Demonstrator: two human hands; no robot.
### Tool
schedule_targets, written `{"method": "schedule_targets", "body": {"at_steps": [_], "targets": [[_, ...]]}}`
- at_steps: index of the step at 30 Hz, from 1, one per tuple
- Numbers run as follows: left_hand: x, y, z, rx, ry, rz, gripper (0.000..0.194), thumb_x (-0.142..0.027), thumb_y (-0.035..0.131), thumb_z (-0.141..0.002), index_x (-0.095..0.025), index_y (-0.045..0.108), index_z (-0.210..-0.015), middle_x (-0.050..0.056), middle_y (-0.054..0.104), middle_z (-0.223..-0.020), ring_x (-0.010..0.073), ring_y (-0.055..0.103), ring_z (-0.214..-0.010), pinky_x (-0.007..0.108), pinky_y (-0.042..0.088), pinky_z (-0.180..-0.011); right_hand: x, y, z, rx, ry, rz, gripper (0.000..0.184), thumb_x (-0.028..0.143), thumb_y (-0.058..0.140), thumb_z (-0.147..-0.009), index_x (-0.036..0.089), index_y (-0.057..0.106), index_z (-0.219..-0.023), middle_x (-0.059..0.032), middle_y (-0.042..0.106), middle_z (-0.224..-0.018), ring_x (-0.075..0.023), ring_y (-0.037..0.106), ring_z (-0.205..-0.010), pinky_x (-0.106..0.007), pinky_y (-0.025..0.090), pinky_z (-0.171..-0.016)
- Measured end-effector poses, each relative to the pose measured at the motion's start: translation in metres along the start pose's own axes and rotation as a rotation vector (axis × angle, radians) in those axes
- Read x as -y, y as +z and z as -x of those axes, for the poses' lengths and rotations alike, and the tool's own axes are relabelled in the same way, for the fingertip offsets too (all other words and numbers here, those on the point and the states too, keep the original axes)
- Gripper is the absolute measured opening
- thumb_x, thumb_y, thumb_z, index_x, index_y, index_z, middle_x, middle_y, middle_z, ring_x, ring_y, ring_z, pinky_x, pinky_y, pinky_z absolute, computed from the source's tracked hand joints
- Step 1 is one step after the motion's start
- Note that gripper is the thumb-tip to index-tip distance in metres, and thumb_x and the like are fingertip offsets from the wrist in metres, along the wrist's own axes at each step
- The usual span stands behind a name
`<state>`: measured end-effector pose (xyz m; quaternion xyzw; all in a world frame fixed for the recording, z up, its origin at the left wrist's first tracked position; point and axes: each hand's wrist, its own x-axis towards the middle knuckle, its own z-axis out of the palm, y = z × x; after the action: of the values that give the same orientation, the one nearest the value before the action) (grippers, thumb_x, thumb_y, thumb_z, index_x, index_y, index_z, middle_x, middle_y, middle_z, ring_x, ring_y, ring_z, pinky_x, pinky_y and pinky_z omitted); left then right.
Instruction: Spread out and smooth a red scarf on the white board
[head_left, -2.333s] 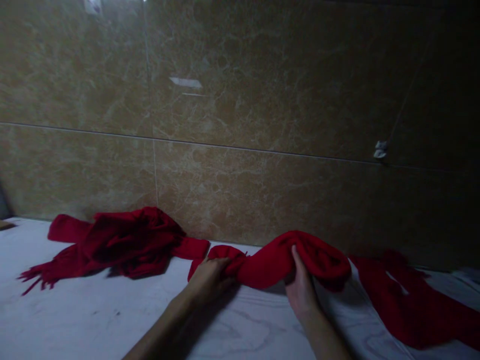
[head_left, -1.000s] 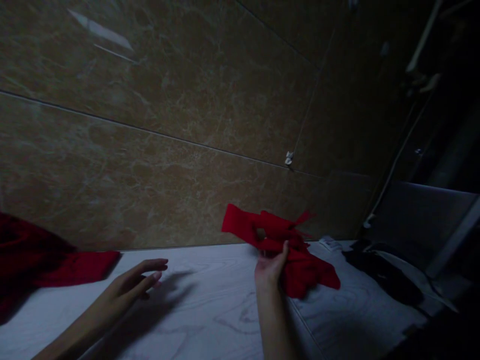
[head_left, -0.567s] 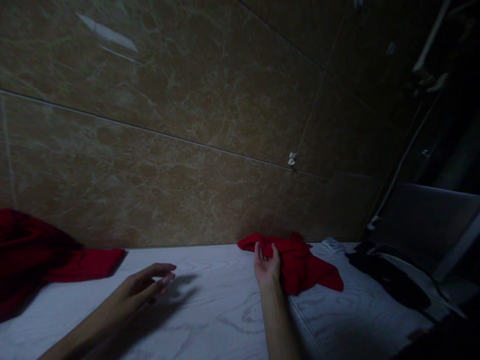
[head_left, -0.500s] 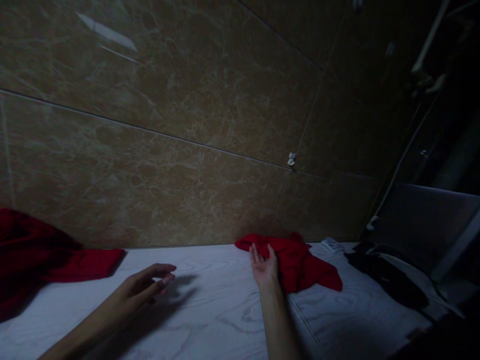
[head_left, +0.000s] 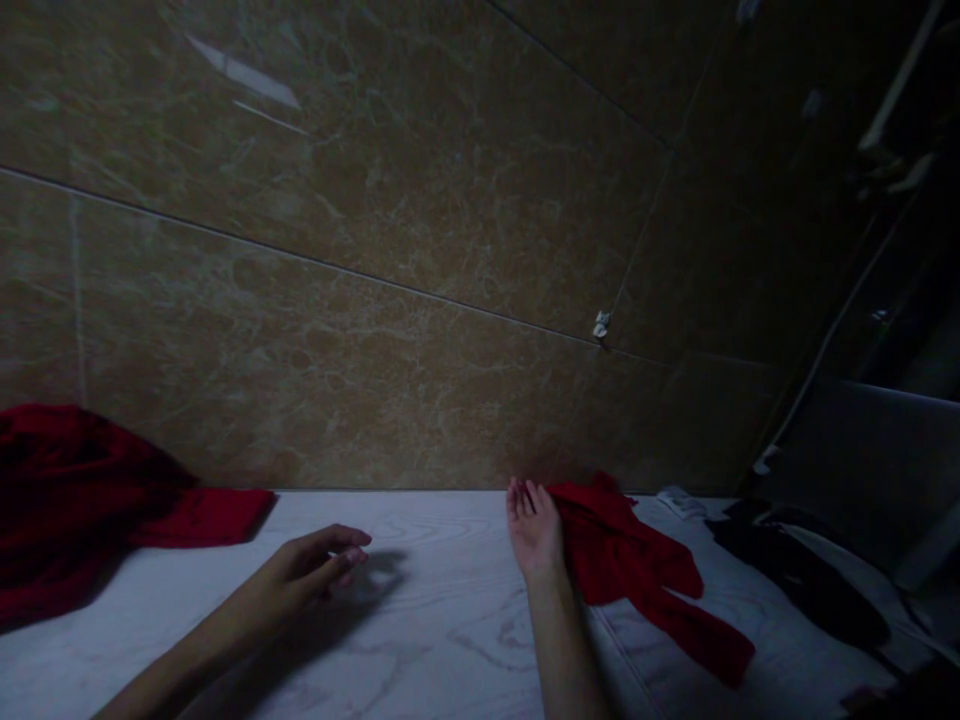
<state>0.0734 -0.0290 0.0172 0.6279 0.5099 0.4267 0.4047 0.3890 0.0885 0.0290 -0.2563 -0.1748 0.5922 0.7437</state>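
Note:
My left hand point(head_left: 319, 568) hovers over the white wood-grain surface point(head_left: 427, 590), its fingers loosely curved and apart, holding nothing. To its left lies a heaped red cloth point(head_left: 82, 500), with a flat folded part point(head_left: 217, 515) reaching toward the hand. My right hand point(head_left: 535, 528) is palm up with fingers spread, at the left edge of a second crumpled red cloth point(head_left: 630, 550). One strip of that cloth stretches toward the lower right. Whether the back of the hand touches the cloth, I cannot tell.
A brown marbled tile wall point(head_left: 420, 250) rises behind the surface, with a small white hook point(head_left: 601, 324) on it. Farther right are a small pale cloth point(head_left: 681, 502), a black item point(head_left: 802, 580), a white cable point(head_left: 832, 310) and a dark grey panel point(head_left: 862, 460). The scene is dim.
My right hand has come off the red cloth to its left edge, and a strip of the cloth now extends lower right. The left hand keeps its pose. The view has shifted slightly.

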Motion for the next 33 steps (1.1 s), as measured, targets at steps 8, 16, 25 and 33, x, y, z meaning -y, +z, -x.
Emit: {"method": "schedule_targets", "body": {"at_steps": [8, 16, 25, 33], "targets": [[-0.006, 0.002, 0.005, -0.034, 0.081, -0.178, 0.040, -0.047, 0.053, -0.089, -0.015, 0.070, -0.105, 0.007, 0.074, -0.097, 0.0175, 0.064, -0.076, 0.028, 0.049, -0.071, 0.000, -0.007, -0.004, -0.051, 0.125, 0.075, 0.023, 0.011, 0.051, -0.080, 0.019, 0.062, -0.098, -0.0092, 0.063, -0.115, -0.0143, 0.070, -0.095, -0.025, 0.064, -0.074], [-0.011, -0.063, 0.013, -0.613, 0.006, -0.760, 0.039, -0.002, 0.049, -0.078, -0.022, 0.072, -0.103, 0.007, 0.072, -0.112, 0.0224, 0.064, -0.108, 0.033, 0.048, -0.095, -0.011, 0.000, -0.004, -0.049, 0.054, 0.188, 0.016, 0.020, 0.064, -0.072, 0.024, 0.062, -0.087, -0.0056, 0.068, -0.103, -0.0138, 0.065, -0.076, -0.020, 0.058, -0.056], [0.003, -0.137, 0.045, -0.835, -0.562, -0.841, 0.058, -0.033, 0.050, -0.089, -0.021, 0.048, -0.146, 0.018, 0.055, -0.146, 0.0370, 0.066, -0.115, 0.046, 0.054, -0.087, -0.067, 0.032, 0.050, 0.280, 0.119, 0.489, 0.070, 0.042, 0.089, -0.056, 0.025, 0.062, -0.118, -0.0017, 0.074, -0.094, -0.0132, 0.061, -0.068, -0.021, 0.050, -0.058], [0.003, -0.136, 0.042, -0.875, -0.546, -0.839, 0.046, -0.041, 0.042, -0.095, -0.024, 0.058, -0.134, 0.014, 0.072, -0.123, 0.0335, 0.069, -0.112, 0.039, 0.052, -0.083, -0.076, 0.039, 0.063, 0.458, 0.132, 0.696, 0.064, 0.058, 0.084, -0.059, 0.019, 0.067, -0.107, -0.0027, 0.071, -0.085, -0.0142, 0.059, -0.061, -0.026, 0.047, -0.055]]}}
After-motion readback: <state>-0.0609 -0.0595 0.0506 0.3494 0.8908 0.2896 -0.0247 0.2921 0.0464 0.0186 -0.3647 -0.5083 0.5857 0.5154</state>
